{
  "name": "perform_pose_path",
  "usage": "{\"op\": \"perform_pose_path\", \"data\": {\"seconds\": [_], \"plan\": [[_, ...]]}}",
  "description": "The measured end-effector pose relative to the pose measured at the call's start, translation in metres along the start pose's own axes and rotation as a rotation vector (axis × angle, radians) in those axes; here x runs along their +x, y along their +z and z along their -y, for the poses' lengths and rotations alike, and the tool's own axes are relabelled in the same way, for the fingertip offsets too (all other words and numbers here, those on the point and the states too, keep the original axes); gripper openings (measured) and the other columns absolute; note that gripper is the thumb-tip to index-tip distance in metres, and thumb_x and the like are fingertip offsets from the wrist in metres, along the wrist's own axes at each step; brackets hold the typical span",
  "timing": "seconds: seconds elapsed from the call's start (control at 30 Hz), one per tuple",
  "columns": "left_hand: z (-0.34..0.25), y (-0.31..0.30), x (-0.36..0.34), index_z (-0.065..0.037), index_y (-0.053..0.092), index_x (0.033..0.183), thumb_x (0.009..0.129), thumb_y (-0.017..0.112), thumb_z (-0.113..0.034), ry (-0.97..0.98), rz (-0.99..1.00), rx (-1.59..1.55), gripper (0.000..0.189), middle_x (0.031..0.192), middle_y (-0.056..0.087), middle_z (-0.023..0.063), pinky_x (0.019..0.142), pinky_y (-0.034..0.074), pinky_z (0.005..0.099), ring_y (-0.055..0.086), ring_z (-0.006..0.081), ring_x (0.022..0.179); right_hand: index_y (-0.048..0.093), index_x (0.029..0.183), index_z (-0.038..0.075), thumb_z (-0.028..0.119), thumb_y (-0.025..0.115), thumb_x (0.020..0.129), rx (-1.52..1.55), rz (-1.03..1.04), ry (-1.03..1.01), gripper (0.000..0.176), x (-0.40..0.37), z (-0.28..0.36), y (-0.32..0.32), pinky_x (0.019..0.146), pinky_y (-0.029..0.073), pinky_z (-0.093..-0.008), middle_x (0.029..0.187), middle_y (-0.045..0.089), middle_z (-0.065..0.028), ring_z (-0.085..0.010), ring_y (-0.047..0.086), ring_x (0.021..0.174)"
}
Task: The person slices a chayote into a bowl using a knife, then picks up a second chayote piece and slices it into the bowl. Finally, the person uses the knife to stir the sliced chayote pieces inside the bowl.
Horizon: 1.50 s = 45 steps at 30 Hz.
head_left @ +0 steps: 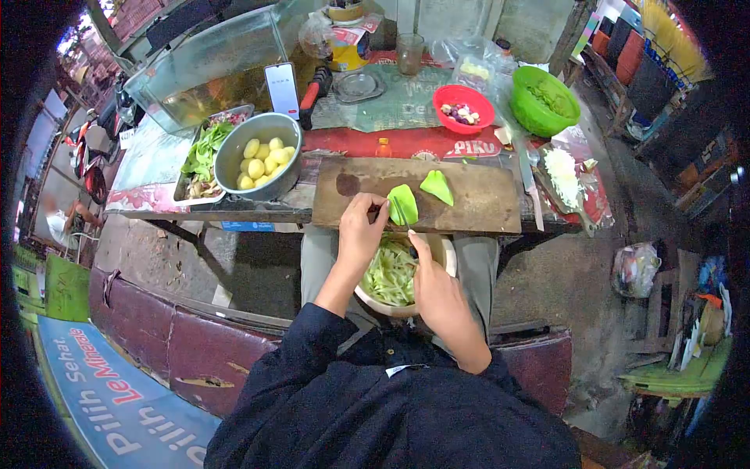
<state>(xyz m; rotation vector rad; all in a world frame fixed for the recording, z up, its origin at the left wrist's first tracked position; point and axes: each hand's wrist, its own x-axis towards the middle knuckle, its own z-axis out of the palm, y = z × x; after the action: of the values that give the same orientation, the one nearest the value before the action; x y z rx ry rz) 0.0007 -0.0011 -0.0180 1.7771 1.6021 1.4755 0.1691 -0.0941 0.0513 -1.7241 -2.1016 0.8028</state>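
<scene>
My left hand [363,228] is closed, its fingertips on the edge of a light green chayote piece [404,203] lying on a wooden cutting board [484,205]. My right hand [439,291] is wrapped around a small knife [401,213], whose thin blade lies across that piece. The knife's handle is mostly hidden by the fingers. Beside it on the board sits a second chayote piece [437,187], touched by neither hand. Below the board's near edge, a round bowl [448,254] rests between my legs, holding thin pale green strips [389,273].
Left of the board stand a metal pot [269,193] of peeled potatoes and a tray [205,200] of leafy greens. A phone [282,90] leans behind them. On the right are a red bowl [464,129], a green basin [544,102], a larger knife [531,184] and chopped white pieces [562,178].
</scene>
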Motion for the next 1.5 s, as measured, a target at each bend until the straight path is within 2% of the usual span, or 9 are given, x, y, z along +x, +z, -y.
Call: {"op": "perform_pose_path", "data": {"seconds": [0.27, 0.57, 0.87, 0.93, 1.07, 1.23, 1.4, 1.47, 1.5], "plan": [[0.005, 0.003, -0.002, 0.0, 0.068, 0.092, 0.089, 0.074, -0.003, -0.003, -0.007, -0.019, 0.007, 0.092, 0.07, 0.0122, 0.077, 0.054, 0.0358, 0.069, 0.0276, 0.084, 0.022, 0.16, 0.014, 0.005, 0.046, 0.096, -0.005, 0.02, -0.019, 0.069, 0.002, -0.003, 0.016, 0.076, 0.054, -0.0593, 0.098, 0.067, -0.032, -0.0494, 0.069, 0.083], [0.001, 0.002, -0.001, 0.0, 0.068, 0.091, 0.088, 0.074, -0.002, -0.013, 0.001, 0.02, 0.007, 0.092, 0.07, 0.0123, 0.076, 0.054, 0.0357, 0.069, 0.0266, 0.084, 0.02, 0.16, 0.014, 0.005, 0.048, 0.096, -0.002, -0.024, -0.028, 0.07, 0.013, -0.008, 0.032, 0.071, 0.052, -0.0625, 0.08, 0.067, -0.0305, -0.0506, 0.067, 0.077], [-0.001, 0.001, -0.002, 0.001, 0.067, 0.089, 0.089, 0.073, -0.004, -0.082, 0.018, -0.042, 0.008, 0.092, 0.068, 0.0132, 0.074, 0.054, 0.0376, 0.068, 0.0305, 0.083, 0.021, 0.16, 0.016, 0.008, 0.053, 0.097, 0.119, 0.002, 0.008, 0.072, 0.026, -0.015, 0.046, 0.072, 0.05, -0.0619, 0.082, 0.068, -0.0311, -0.0502, 0.067, 0.079], [0.003, 0.002, -0.002, 0.001, 0.068, 0.091, 0.089, 0.073, -0.003, -0.039, -0.009, -0.012, 0.007, 0.091, 0.07, 0.0111, 0.072, 0.054, 0.032, 0.069, 0.0221, 0.079, 0.022, 0.16, 0.017, 0.008, 0.052, 0.097, 0.115, -0.057, -0.023, 0.07, 0.028, -0.015, 0.051, 0.073, 0.05, -0.0621, 0.083, 0.067, -0.0317, -0.0506, 0.067, 0.078], [0.004, 0.003, -0.002, 0.001, 0.068, 0.092, 0.09, 0.073, -0.003, -0.002, -0.016, -0.015, 0.006, 0.092, 0.07, 0.0114, 0.073, 0.055, 0.0324, 0.069, 0.0221, 0.08, 0.026, 0.157, 0.014, 0.005, 0.048, 0.098, 0.121, 0.022, 0.048, 0.063, 0.029, -0.009, 0.04, 0.077, 0.049, -0.0622, 0.093, 0.067, -0.0341, -0.0517, 0.066, 0.082], [-0.009, -0.004, -0.006, 0.001, 0.069, 0.101, 0.091, 0.071, -0.001, -0.045, 0.046, -0.01, 0.011, 0.097, 0.069, 0.0147, 0.075, 0.056, 0.0345, 0.07, 0.0266, 0.084, 0.027, 0.155, 0.011, 0.002, 0.048, 0.097, 0.241, -0.039, -0.14, 0.062, 0.036, -0.033, 0.044, 0.077, 0.048, -0.0624, 0.098, 0.065, -0.0358, -0.0534, 0.064, 0.083], [-0.01, -0.015, -0.014, 0.0, 0.07, 0.114, 0.092, 0.072, -0.002, -0.067, -0.034, -0.083, 0.022, 0.104, 0.071, 0.0137, 0.079, 0.057, 0.0323, 0.072, 0.0238, 0.087, 0.025, 0.158, 0.02, 0.008, 0.048, 0.104, 0.482, -0.054, -0.299, 0.06, 0.042, -0.035, 0.049, 0.053, 0.051, -0.0427, 0.083, 0.064, -0.0197, -0.0258, 0.06, 0.053], [-0.005, -0.021, -0.015, -0.001, 0.07, 0.115, 0.091, 0.073, -0.002, -0.076, -0.079, -0.089, 0.025, 0.107, 0.072, 0.0128, 0.081, 0.057, 0.0326, 0.073, 0.0231, 0.09, 0.022, 0.16, 0.027, 0.011, 0.045, 0.107, 1.05, 0.396, 0.111, 0.06, 0.039, -0.014, 0.035, 0.043, 0.041, -0.0274, 0.074, 0.053, -0.0062, -0.0098, 0.045, 0.048], [-0.003, -0.024, -0.016, -0.001, 0.07, 0.115, 0.091, 0.073, -0.002, -0.08, -0.081, -0.086, 0.025, 0.107, 0.072, 0.0128, 0.081, 0.057, 0.0326, 0.073, 0.0231, 0.09, 0.022, 0.16, 0.027, 0.011, 0.045, 0.107, 1.05, 0.402, 0.111, 0.06, 0.04, -0.012, 0.039, 0.043, 0.041, -0.0274, 0.074, 0.053, -0.0062, -0.0098, 0.045, 0.048]]}}
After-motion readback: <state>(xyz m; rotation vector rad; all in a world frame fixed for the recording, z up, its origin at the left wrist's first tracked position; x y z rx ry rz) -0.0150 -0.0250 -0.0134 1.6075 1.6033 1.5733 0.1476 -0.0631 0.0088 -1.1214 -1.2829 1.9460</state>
